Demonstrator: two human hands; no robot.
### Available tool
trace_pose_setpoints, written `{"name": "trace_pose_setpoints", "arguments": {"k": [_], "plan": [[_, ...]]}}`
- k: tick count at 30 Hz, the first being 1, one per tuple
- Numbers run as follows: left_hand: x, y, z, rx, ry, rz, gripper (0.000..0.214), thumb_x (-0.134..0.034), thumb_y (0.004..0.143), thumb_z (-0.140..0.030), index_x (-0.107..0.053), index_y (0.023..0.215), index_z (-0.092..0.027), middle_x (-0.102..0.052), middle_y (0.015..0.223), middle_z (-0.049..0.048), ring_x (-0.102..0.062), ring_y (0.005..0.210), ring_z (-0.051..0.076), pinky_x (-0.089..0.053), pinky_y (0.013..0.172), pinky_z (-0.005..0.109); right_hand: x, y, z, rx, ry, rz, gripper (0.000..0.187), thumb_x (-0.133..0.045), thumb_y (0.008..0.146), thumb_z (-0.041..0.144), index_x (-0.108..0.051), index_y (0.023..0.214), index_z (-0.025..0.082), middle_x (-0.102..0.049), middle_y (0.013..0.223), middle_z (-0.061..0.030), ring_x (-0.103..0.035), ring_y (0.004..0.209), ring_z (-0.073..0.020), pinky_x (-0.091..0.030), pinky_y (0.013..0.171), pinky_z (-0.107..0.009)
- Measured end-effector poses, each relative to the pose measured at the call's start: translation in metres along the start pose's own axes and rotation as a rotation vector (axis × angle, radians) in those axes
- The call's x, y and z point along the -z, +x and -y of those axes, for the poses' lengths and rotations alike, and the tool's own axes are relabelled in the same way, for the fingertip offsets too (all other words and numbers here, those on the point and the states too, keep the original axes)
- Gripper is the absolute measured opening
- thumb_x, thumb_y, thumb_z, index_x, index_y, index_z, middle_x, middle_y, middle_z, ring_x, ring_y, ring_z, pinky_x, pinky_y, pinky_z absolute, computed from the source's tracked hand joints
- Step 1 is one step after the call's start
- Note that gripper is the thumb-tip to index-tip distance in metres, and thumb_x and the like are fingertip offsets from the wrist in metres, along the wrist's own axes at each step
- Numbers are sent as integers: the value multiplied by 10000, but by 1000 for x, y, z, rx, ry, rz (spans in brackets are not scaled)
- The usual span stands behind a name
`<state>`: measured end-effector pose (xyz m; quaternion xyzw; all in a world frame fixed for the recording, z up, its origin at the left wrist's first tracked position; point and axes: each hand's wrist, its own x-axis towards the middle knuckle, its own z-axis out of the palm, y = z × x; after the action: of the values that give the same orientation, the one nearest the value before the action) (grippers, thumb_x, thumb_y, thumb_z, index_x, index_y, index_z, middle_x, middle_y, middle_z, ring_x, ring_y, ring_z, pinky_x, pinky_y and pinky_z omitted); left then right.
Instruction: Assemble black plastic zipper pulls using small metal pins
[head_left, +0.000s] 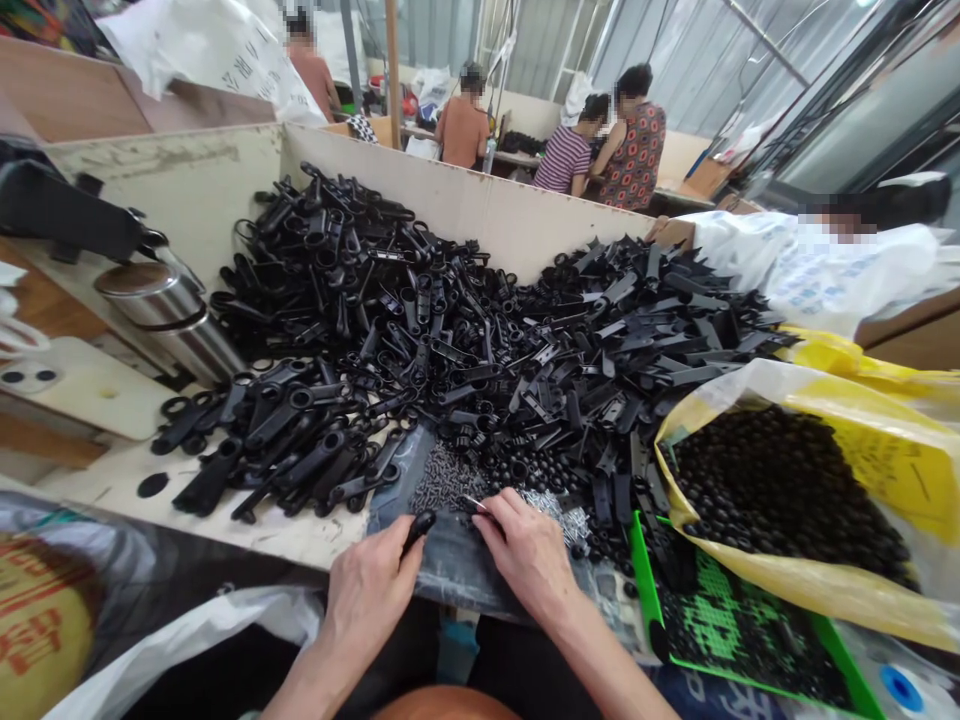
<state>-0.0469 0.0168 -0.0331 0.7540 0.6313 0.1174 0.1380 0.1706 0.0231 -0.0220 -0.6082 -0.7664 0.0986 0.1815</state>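
Observation:
My left hand (371,585) is closed around a black plastic part (421,524), whose rounded end sticks out past the thumb and forefinger. To its right, my right hand (529,550) pinches a thin silvery metal piece (471,502) between its fingertips; its far end points to the left. Both hands are above the front of a dark work mat (457,548). Just beyond them lie a heap of small grey metal pieces (442,475) and, beside the right hand, shiny silver screw-like pieces (568,522).
A large pile of black plastic parts (420,310) fills the bench behind. Left are grouped long black parts (300,440) and a steel flask (172,320). A yellow-white bag of black pieces (780,490) and a green tray (652,590) stand right. Several people work beyond the partition (517,225).

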Motion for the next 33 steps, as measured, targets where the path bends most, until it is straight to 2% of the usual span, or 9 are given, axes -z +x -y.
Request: {"name": "trace_pose_setpoints", "arguments": {"k": [7,16,20,26,33], "plan": [[7,3,-1,28,-56,86,189,-494,974,-299,-674,933,-258,-784,771,21,-771,793,259,-441,633,279,19,-32,-19,-63,107,-29,363,-350,1102,346,-666,959,238,-672,883,-44,-682,734,-174,-469,653,-254],[21,-6,-5,154,-364,188,323,-420,957,-431,-683,1002,-248,-798,855,38,-754,854,287,-499,727,335,29,-46,-24,-132,190,-60,317,-393,1089,348,-666,968,244,-676,891,-41,-695,775,-187,-493,688,-267],[22,-8,-15,193,-464,208,347,-441,927,-460,-690,993,-228,-800,924,68,-743,926,307,-504,783,351,24,-52,-21,-87,201,-41,373,-353,1104,385,-674,983,240,-670,874,-37,-695,743,-172,-497,672,-254],[15,-4,-22,198,-755,297,320,-507,914,-504,-621,828,-217,-644,594,-13,-628,628,203,-448,626,283,11,-48,-20,-23,13,-55,464,-261,1122,393,-673,974,237,-674,854,-31,-706,710,-163,-457,599,-241],[7,-4,-25,299,-948,343,334,-559,896,-512,-627,910,-185,-647,593,-19,-375,425,105,-276,443,232,12,-49,-18,14,38,-83,369,-317,1114,320,-630,940,232,-661,855,-26,-690,706,-157,-445,608,-236]]}}
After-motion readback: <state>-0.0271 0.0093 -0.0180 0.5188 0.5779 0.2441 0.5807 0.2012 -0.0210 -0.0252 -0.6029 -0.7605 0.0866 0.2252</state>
